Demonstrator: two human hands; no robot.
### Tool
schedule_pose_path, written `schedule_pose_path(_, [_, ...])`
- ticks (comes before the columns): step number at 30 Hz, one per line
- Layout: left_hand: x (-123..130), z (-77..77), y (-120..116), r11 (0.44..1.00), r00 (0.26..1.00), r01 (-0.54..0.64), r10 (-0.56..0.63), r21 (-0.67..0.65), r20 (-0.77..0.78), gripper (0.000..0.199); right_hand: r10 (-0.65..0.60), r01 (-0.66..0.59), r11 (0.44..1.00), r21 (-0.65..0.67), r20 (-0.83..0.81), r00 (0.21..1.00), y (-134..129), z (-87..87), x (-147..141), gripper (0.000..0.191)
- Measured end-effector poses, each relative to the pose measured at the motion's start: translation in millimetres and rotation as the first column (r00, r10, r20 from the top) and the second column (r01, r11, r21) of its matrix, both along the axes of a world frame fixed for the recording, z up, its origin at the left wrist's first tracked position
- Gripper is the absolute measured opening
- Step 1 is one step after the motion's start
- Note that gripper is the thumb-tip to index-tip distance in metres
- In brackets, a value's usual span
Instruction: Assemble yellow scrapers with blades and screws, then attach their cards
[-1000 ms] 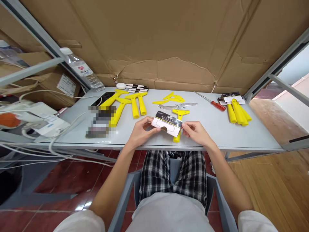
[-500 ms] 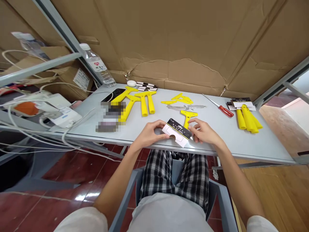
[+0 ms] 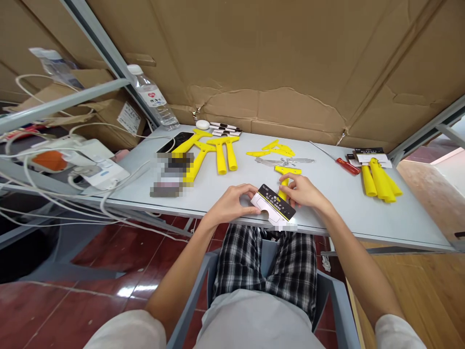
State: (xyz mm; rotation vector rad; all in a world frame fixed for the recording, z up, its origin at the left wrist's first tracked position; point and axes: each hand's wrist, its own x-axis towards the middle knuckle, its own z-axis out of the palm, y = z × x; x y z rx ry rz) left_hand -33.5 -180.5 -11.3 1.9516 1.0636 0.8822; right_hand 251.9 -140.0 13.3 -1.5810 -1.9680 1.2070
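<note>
My left hand (image 3: 236, 203) pinches the left edge of a black and white printed card (image 3: 272, 206) near the table's front edge. A yellow scraper handle (image 3: 287, 170) lies partly behind the card, its wide head pointing away from me. The fingers of my right hand (image 3: 303, 190) are closed round the handle's shaft, just right of the card. Beyond them are several small yellow pieces (image 3: 281, 149) and a strip of clear plastic with small metal parts (image 3: 285, 161).
Several yellow handles (image 3: 221, 156) and a phone (image 3: 176, 142) lie left on the table (image 3: 203, 194). A red screwdriver (image 3: 348, 166) and carded yellow handles (image 3: 381, 180) are at the right. A bottle (image 3: 154, 99) and white cables (image 3: 105, 194) occupy the left side.
My right hand has closed on the yellow handle's shaft. The card has turned slightly and lies a little further right relative to the handle. The whole view has shifted slightly.
</note>
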Motion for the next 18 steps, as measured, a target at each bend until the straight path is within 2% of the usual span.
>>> schedule_pose_path(6, [0.2, 0.6, -0.7, 1.0, 1.0, 0.004, -0.004, 0.014, 0.002, 0.042, -0.009, 0.01, 1.0, 0.015, -0.057, 0.998, 8.7, -9.9, -0.4, 0.016])
schedule_pose_path(18, [-10.9, 8.0, 0.9, 0.977, 0.978, 0.205, -0.206, -0.06, -0.015, 0.046, -0.023, 0.02, 1.0, -0.019, -0.156, 0.988, 15.0, -14.2, 2.8, 0.02])
